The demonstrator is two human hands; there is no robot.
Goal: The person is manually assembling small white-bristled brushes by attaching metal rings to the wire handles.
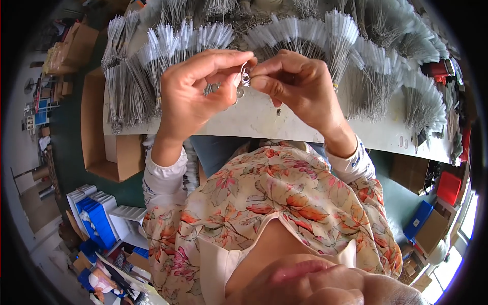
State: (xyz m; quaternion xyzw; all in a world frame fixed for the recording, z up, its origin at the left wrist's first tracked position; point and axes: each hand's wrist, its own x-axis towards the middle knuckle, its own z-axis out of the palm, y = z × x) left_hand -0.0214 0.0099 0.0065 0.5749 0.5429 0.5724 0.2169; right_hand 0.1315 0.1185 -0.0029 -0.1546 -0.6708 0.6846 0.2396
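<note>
view from above, looking down at a person's two hands raised over a white tabletop (254,122). left hand (190,94) and right hand (297,86) meet at chest height, fingertips nearly touching. between them is a small metal ring (245,77) w/ thin wire loops; the left thumb and forefinger are pinched shut on one side of it, the right thumb and forefinger pinched on the other. other fingers of both hands curl loosely. more small metal bits (211,89) hang just below the left fingers, too small to tell what they are. the ring is held in the air above the tabletop, not resting on it.

behind the hands, the far part of the tabletop is covered w/ fanned rows of thin wire brushes (376,81) w/ white bristle tips, laid in overlapping bundles from left to right. an open cardboard box (101,147) stands at the tabletop's left end. lower left, on the floor, are blue and white plastic bins (101,216). at right, a red bin (449,187) and a blue bin (418,219). the person wears a floral top (274,198) w/ white cuffs.
</note>
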